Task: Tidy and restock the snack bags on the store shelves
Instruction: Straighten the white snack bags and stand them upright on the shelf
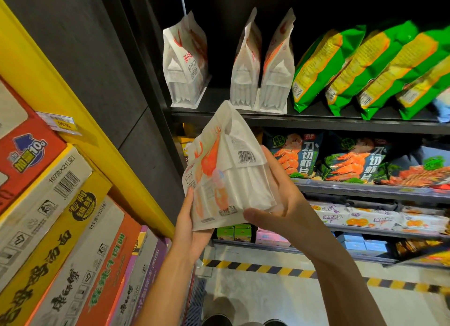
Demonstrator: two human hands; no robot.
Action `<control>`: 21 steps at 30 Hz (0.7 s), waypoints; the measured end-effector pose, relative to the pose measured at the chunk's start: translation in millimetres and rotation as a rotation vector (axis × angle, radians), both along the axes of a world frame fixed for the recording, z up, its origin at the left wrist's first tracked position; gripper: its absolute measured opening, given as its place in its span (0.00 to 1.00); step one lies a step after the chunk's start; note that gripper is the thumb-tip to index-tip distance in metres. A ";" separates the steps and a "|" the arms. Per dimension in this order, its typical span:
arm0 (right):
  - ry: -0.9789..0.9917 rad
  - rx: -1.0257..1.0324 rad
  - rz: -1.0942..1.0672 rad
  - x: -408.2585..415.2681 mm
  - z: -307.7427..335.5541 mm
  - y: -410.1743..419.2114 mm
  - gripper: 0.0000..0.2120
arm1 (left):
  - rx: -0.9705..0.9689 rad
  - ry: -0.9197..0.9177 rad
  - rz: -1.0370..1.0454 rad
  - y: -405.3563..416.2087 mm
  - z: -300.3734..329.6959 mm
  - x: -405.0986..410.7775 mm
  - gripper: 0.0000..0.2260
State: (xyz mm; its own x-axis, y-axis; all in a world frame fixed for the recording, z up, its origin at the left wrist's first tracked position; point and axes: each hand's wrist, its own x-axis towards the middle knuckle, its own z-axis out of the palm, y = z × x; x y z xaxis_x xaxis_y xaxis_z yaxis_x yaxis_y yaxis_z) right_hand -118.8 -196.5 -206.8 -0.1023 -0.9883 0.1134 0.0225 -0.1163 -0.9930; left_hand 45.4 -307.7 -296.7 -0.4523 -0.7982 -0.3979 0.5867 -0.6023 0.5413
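Two hands hold one white snack bag [226, 170] in front of the dark shelving, just below the edge of the top shelf [316, 121]. The left hand [192, 226] cups the bag's lower left corner from beneath, its thumb lying up along the printed front. The right hand [285, 199] wraps the bag's right side, fingers behind the pack and the thumb pressed against the bottom edge. The bag tilts a little, its sealed top pointing toward the shelf, with an orange prawn picture on the front and a barcode on the side panel.

On the top shelf stand three matching white bags: one [186, 63] alone at the left end, and a pair [261, 67] touching each other further right, with a gap between the single bag and the pair. Just right of the pair leans a row of green and yellow bags [360, 70], each resting against the next.

The shelf below carries dark blue prawn cracker bags [350, 160]. Lower shelves hold more packets and small boxes. At the left, stacked cartons [60, 228] of noodles sit under a yellow shelf rail [80, 101] with a price tag [59, 123].
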 end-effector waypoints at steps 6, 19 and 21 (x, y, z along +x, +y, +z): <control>-0.058 0.020 -0.044 -8.9 -13.4 -3.1 0.45 | -0.031 -0.033 -0.042 -0.4 2.6 -1.5 0.20; -0.405 0.303 -0.167 -59.0 -53.9 -9.0 0.26 | -0.430 -0.416 -0.470 -13.7 27.6 34.9 0.31; -0.570 0.326 -0.167 -57.3 -57.1 -4.5 0.23 | -0.463 -0.414 -0.486 -12.1 37.4 37.2 0.34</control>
